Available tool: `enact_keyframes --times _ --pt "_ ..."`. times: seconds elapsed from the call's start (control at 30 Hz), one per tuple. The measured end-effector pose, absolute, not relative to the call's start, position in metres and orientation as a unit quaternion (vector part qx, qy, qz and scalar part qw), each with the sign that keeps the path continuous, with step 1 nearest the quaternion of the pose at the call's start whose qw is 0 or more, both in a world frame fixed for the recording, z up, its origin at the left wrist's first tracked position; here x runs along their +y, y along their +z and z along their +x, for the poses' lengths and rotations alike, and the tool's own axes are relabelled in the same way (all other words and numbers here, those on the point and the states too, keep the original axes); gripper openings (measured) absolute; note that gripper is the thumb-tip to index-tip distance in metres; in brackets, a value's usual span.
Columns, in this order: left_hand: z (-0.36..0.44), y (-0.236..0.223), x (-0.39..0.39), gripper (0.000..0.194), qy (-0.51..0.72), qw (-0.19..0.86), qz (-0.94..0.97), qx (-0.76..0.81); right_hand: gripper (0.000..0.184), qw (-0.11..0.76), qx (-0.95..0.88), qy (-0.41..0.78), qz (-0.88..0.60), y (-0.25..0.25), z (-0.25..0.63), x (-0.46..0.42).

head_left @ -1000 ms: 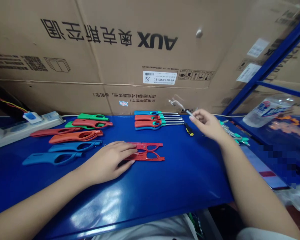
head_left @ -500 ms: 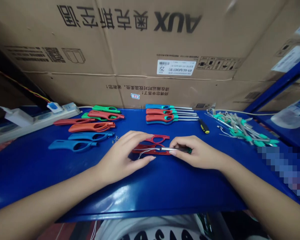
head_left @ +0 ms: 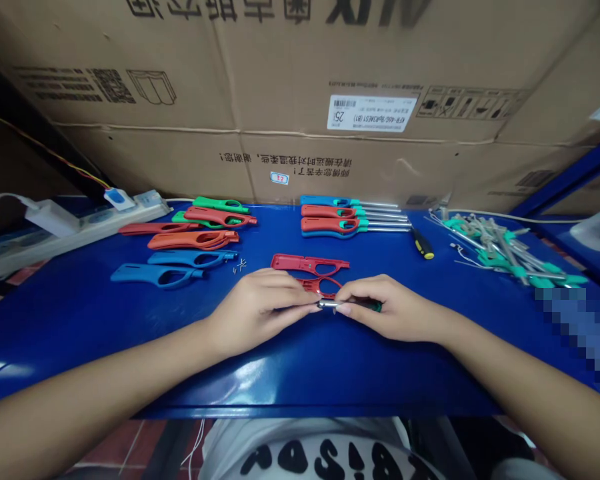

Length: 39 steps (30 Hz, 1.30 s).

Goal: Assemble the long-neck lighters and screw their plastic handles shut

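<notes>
Both hands meet at the middle of the blue table (head_left: 80,320). My left hand (head_left: 260,307) is closed, fingers curled over one red lighter shell half (head_left: 323,287) and pinching toward a metal tube. My right hand (head_left: 380,310) is closed on a metal tube with a green end (head_left: 350,305), holding it flat against that shell. A second red shell half (head_left: 310,264) lies just behind, untouched.
Empty shells in green, red, orange and blue (head_left: 180,247) lie at the left. Three assembled lighters (head_left: 350,217) sit at the back centre, a small screwdriver (head_left: 423,244) beside them. A pile of green-tipped metal tubes (head_left: 505,250) lies right. A power strip (head_left: 75,223) and cardboard boxes (head_left: 300,100) stand behind.
My right hand came from the right-hand pile with a metal tube and brought it down to the red shell. My left hand shifted onto the nearer shell half and closed.
</notes>
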<state>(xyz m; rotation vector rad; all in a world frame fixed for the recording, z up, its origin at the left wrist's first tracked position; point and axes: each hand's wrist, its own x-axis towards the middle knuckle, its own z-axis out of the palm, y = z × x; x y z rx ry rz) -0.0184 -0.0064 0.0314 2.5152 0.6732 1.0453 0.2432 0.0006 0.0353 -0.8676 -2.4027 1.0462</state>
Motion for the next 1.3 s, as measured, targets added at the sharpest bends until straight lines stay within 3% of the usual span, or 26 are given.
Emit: enact_keyframes --times 0.23,0.53,0.8,1.07,1.17,1.3 --pt "-0.014 0.033 -0.009 0.011 0.375 0.28 0.841 0.274 0.021 0.211 -0.891 0.268 -0.298 0.034 0.242 -0.005" --pt "-0.011 0.031 -0.01 0.008 0.384 0.274 0.828 0.303 0.025 0.176 -0.931 0.064 -0.315 0.037 0.242 -0.012" --pt "-0.008 0.028 -0.011 0.007 0.39 0.188 0.872 0.229 0.013 0.147 -0.876 0.247 -0.388 0.045 0.234 -0.021" --pt "-0.002 0.022 -0.015 0.012 0.364 0.178 0.886 0.226 0.047 0.16 -0.858 0.286 -0.396 0.039 0.226 -0.017" --pt "-0.001 0.022 -0.017 0.023 0.357 0.227 0.868 0.261 0.048 0.161 -0.847 0.307 -0.403 0.036 0.229 -0.014" --pt "-0.001 0.024 -0.015 0.037 0.328 0.384 0.787 0.355 0.048 0.18 -0.831 0.295 -0.436 0.038 0.238 -0.007"
